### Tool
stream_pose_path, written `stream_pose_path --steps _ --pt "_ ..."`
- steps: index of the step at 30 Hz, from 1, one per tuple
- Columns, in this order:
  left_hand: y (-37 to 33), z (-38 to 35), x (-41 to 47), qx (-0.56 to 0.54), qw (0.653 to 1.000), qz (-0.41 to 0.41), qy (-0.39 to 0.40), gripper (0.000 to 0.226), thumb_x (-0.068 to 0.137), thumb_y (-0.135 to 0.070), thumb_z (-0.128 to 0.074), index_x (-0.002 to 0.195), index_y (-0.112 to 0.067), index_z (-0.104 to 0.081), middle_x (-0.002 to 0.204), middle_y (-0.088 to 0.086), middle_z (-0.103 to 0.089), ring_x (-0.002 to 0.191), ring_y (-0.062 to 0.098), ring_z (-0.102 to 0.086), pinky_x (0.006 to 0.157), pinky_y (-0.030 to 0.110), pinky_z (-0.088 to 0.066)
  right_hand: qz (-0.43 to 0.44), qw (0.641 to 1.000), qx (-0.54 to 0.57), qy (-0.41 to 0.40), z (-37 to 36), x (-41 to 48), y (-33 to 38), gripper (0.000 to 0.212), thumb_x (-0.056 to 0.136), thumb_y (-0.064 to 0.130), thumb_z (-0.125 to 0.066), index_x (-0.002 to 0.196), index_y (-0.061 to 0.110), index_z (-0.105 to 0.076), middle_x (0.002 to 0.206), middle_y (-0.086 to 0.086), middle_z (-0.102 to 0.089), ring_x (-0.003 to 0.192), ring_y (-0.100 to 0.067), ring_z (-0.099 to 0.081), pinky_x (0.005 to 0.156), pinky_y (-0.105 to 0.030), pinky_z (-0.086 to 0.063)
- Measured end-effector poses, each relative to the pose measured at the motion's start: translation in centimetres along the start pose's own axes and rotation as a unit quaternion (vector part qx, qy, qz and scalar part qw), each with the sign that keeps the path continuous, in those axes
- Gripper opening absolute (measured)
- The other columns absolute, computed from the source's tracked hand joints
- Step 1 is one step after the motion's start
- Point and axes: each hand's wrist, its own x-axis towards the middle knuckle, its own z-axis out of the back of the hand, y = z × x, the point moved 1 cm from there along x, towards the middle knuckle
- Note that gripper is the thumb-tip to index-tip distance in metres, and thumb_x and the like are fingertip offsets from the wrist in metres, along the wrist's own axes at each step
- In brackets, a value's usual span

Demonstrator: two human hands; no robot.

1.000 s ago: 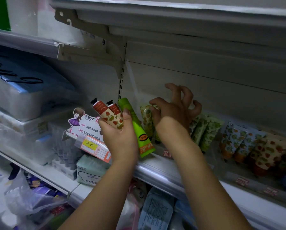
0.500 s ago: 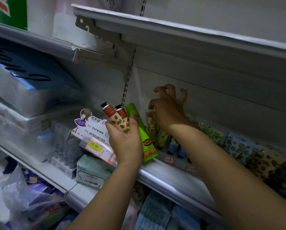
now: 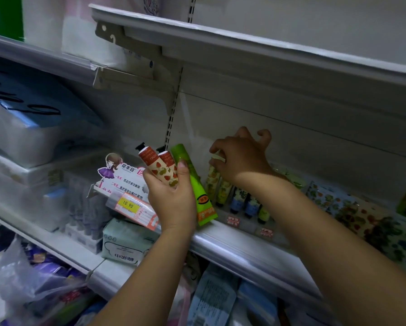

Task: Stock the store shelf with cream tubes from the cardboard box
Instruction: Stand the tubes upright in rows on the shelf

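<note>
On shelf (image 3: 244,245): cream tubes (image 3: 236,203) standing in a row behind front rail.
Left hand (image 3: 171,203): gripping two strawberry tubes (image 3: 160,169) and green tube (image 3: 198,191).
Right hand (image 3: 241,157): pinching top of fruit-print tube (image 3: 212,181) in row.

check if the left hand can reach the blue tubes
Probably not: the left hand holds two strawberry tubes and a green tube, and the right forearm crosses close over the blue tubes.

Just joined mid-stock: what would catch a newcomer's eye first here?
The left hand at centre grips two strawberry-print tubes and a bright green tube. Right of it, the right hand curls over fruit-print tubes standing on the shelf.
</note>
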Motion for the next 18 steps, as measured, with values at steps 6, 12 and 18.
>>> stream_pose_path --steps 6,12,18 --pt "-0.17 -0.04 -0.03 0.006 1.000 0.000 0.005 0.030 0.096 -0.026 -0.070 0.115 -0.016 -0.049 0.093 -0.010 -0.064 0.070 -0.012 -0.064 0.057 0.007 -0.047 -0.035 0.998 0.046 -0.018 -0.73 0.20 -0.04 0.018 0.091 0.049 -0.061 0.107 0.040 -0.064 0.099 0.010 -0.060 0.125 -0.017 -0.038 0.104 -0.047 -0.002" --pt "-0.18 -0.05 -0.03 0.008 1.000 -0.002 0.006 0.030 0.096 -0.026 -0.070 0.115 -0.018 -0.049 0.093 -0.010 -0.063 0.071 -0.012 -0.064 0.056 0.004 -0.047 -0.042 0.997 0.055 -0.023 -0.40 -0.24 -0.06 0.016 0.093 0.046 -0.060 0.106 0.038 -0.063 0.097 0.010 -0.061 0.125 -0.014 -0.037 0.104 -0.046 -0.001" --pt "-0.37 -0.07 -0.11 0.003 1.000 0.001 0.007 0.028 0.096 -0.026 -0.070 0.113 -0.021 -0.048 0.094 -0.010 -0.064 0.078 -0.002 -0.065 0.057 0.006 -0.048 -0.043 0.998 0.047 -0.025 0.25 -0.79 0.25 0.022 0.096 0.049 -0.055 0.110 0.035 -0.065 0.090 0.013 -0.061 0.124 -0.013 -0.037 0.101 -0.043 -0.002"
